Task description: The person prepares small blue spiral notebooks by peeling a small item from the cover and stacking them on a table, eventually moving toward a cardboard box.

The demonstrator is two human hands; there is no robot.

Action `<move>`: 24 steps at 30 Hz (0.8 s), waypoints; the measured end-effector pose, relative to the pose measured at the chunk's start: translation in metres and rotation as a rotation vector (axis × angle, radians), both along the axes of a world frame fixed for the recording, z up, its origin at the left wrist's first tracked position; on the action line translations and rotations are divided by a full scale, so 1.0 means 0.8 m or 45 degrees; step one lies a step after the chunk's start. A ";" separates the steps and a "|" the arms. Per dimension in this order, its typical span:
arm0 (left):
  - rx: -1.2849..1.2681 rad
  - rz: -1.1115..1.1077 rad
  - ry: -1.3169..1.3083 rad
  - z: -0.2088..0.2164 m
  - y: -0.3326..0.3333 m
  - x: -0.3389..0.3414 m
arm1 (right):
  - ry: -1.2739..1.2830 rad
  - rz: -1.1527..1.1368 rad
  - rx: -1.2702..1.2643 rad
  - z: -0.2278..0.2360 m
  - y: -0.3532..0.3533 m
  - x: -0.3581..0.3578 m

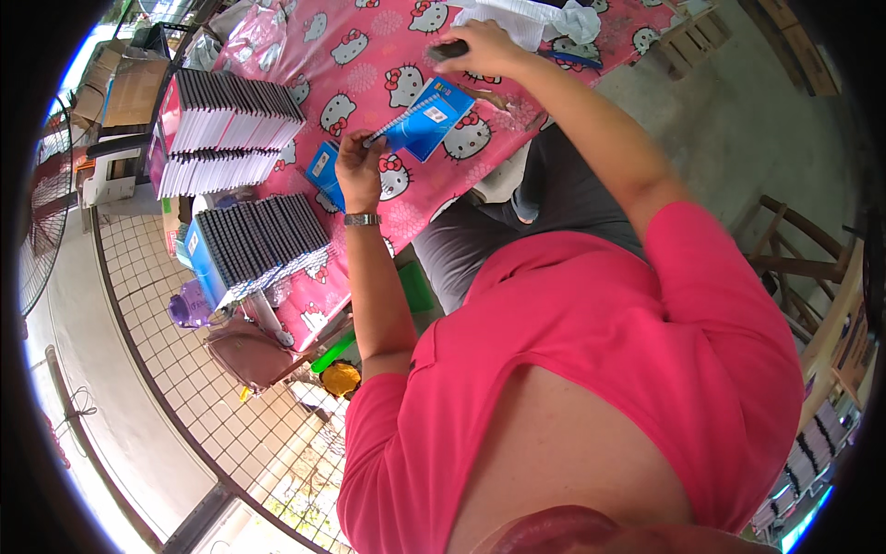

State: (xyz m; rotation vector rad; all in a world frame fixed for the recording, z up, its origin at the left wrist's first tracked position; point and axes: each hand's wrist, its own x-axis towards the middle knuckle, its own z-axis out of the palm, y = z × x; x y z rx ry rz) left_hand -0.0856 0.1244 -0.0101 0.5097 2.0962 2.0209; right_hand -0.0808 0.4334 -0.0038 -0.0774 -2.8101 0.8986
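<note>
My left hand (358,164) grips the spiral edge of a blue spiral-bound notebook (429,117), tilted up off the pink cartoon-cat tablecloth (369,65). A watch sits on that wrist. My right hand (480,48) is stretched out farther along the table, closed on a small dark object (449,50). A second blue notebook (323,171) lies flat on the cloth just beside my left hand.
Rows of stacked spiral notebooks (226,129) and a lower row (263,242) fill the table's left part. White paper or plastic (540,18) lies beyond my right hand. A purple bottle (189,305), brown bag (245,355), wire fence (212,397) and wooden chair (798,258) surround me.
</note>
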 end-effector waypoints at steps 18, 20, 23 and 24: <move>-0.305 0.351 0.074 -0.021 0.005 0.034 | 0.192 -0.128 -0.267 -0.024 -0.026 0.150; -0.143 0.378 0.227 -0.014 0.029 0.044 | 0.336 0.121 -0.487 -0.002 -0.070 0.152; -0.108 0.386 0.244 -0.017 0.023 0.044 | 0.457 0.303 -0.375 0.021 -0.132 0.134; -0.090 0.393 0.227 -0.020 0.019 0.041 | 0.486 0.351 -0.404 0.022 -0.149 0.125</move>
